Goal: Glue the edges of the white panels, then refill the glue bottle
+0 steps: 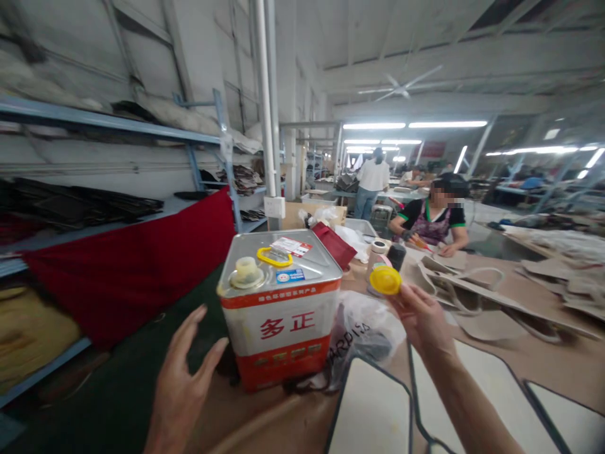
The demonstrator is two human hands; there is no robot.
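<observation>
A square metal can (283, 302), white and orange with red lettering, stands upright on the brown-covered table. On its top are a pale spout (246, 270) without a cover and a yellow carrying handle (275, 256). My right hand (423, 318) pinches a round yellow cap (385, 279) by its edge, to the right of the can. To the can's left, my left hand (186, 375) hangs with thumb and fingers spread, holding nothing and apart from the can.
White panels with dark edging (373, 407) lie at the front right. A clear plastic bag (366, 328) rests beside the can, with bottles (377, 252) behind. Across the table a co-worker (437, 221) handles beige pieces (491, 321). Blue shelving (118, 123) lines the left.
</observation>
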